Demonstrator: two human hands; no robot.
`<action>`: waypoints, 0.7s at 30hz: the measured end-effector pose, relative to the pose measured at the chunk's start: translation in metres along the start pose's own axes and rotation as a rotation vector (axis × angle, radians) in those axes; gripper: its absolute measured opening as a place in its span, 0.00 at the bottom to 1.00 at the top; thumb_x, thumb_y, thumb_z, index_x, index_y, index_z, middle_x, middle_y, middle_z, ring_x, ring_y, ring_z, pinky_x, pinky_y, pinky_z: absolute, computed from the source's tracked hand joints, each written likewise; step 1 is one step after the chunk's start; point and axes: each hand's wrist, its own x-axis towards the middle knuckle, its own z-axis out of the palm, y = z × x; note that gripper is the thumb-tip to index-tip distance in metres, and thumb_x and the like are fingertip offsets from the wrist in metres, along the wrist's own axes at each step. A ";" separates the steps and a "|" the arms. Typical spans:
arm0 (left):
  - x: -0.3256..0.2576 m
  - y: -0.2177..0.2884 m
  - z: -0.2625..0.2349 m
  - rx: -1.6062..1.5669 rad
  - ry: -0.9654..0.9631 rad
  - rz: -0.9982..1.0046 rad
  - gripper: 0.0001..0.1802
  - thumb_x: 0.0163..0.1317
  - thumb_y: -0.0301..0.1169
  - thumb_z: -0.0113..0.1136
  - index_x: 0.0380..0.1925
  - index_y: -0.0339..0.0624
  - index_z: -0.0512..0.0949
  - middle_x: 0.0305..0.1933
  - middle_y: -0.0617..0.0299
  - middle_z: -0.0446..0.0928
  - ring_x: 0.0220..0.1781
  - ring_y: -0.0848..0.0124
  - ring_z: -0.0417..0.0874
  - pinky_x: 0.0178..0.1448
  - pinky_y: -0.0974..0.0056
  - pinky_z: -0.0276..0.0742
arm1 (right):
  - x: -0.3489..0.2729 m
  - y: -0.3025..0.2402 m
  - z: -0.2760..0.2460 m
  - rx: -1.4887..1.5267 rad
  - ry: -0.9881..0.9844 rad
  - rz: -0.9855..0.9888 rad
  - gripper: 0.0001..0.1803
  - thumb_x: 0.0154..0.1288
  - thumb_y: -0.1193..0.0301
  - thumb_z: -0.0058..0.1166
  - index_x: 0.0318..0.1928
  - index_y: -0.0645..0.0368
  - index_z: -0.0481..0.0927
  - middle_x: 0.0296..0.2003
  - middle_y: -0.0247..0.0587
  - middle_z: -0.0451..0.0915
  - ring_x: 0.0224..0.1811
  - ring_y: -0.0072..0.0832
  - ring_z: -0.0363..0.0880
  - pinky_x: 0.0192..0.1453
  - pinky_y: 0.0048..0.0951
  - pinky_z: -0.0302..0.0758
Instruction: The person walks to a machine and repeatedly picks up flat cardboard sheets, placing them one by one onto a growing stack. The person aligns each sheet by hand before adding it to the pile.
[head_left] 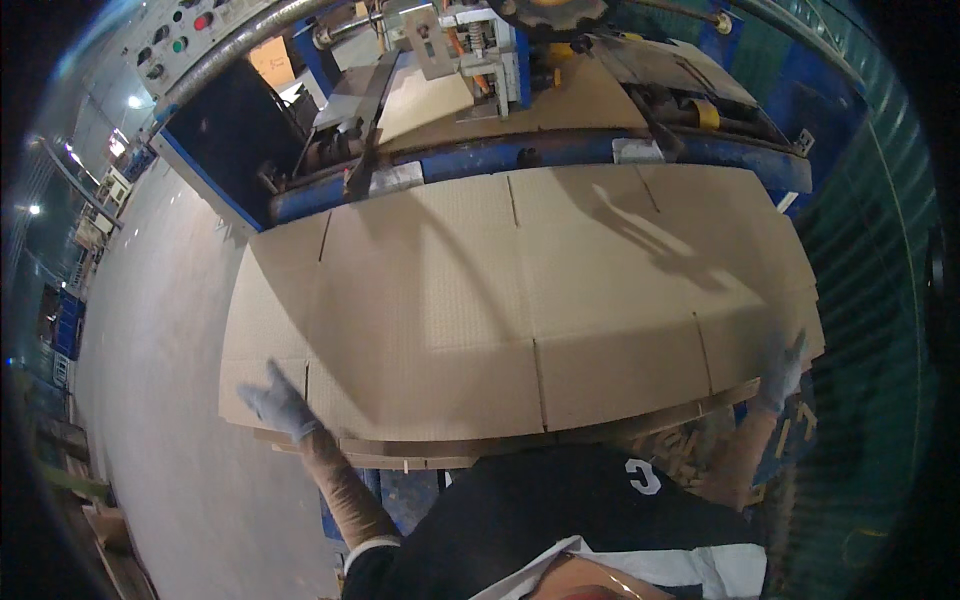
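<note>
Nearest, the gloved left hand [282,403] is over the near left corner of the cardboard stack [380,455], thumb and fingers spread; the gloved right hand [782,378] is at the near right corner, too blurred to tell its grip. The slotted sheet [460,310] tops the stack, long axis running left to right, slots pointing away from the person toward the machine's blue beam [480,160] beyond its far edge.

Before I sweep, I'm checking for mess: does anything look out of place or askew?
Yes: small scraps, apparently cardboard, lie jumbled near the right hand, unlike the flat slotted sheet. Lower cardboard edges also jut unevenly past that sheet's near side.
</note>
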 end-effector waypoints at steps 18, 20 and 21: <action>0.054 -0.066 0.016 -0.906 -0.225 -0.133 0.43 0.61 0.44 0.60 0.68 0.29 0.54 0.67 0.45 0.62 0.63 0.56 0.71 0.64 0.51 0.65 | 0.022 0.020 -0.019 0.612 0.259 -0.049 0.18 0.69 0.72 0.47 0.56 0.67 0.72 0.57 0.47 0.73 0.55 0.35 0.74 0.60 0.31 0.70; 0.056 -0.073 0.018 -0.935 -0.007 -0.186 0.38 0.58 0.39 0.64 0.62 0.27 0.62 0.60 0.45 0.69 0.56 0.57 0.75 0.60 0.52 0.70 | 0.031 -0.004 -0.024 0.279 0.141 -0.217 0.18 0.67 0.71 0.49 0.55 0.66 0.73 0.55 0.46 0.73 0.55 0.36 0.74 0.61 0.32 0.69; 0.055 -0.079 0.017 -0.989 0.013 -0.213 0.36 0.58 0.39 0.65 0.60 0.27 0.64 0.58 0.45 0.71 0.54 0.57 0.75 0.59 0.53 0.72 | 0.035 -0.020 -0.025 -0.100 0.191 -0.456 0.18 0.65 0.70 0.51 0.54 0.65 0.74 0.54 0.44 0.74 0.55 0.35 0.74 0.61 0.33 0.69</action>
